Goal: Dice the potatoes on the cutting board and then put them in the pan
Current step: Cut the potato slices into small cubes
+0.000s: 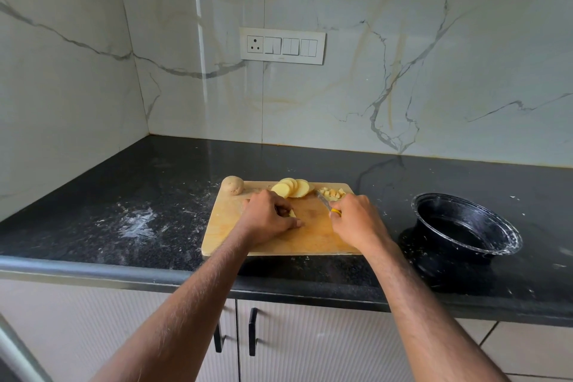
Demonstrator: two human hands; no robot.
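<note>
A: We're mid-dice here; the cutting board (263,242) sits at the front edge of the worktop (139,211), and both hands are over it.

B: What's the left hand (269,214) doing?

A: Its grip is curled down over a small pale potato piece (291,213) near the middle of the board, pinning it; most of that piece is hidden under the fingers.

B: And the right hand (356,220)?

A: Clenched round the yellow handle of a knife (324,201); the blade angles up toward the board's far edge, its tip just beside the small heap of cubes (333,193) at the far right corner.

B: So some dicing is done?

A: Only a little, I'd judge; that heap is small; a fan of round slices (293,187) lies along the far edge, uncut into cubes; a whole unpeeled potato (233,185) rests at the far left corner, overhanging the board's rim.

B: And the pan (465,226)?

A: Black, off to the right of the board on the worktop, well apart from the cubes; I see no potato in it; pale smears on its rim.

B: What's left, then?

A: Most of it, by my reckoning; the slices need cutting, the whole potato is untouched, and nothing has gone across to the pan yet.
</note>
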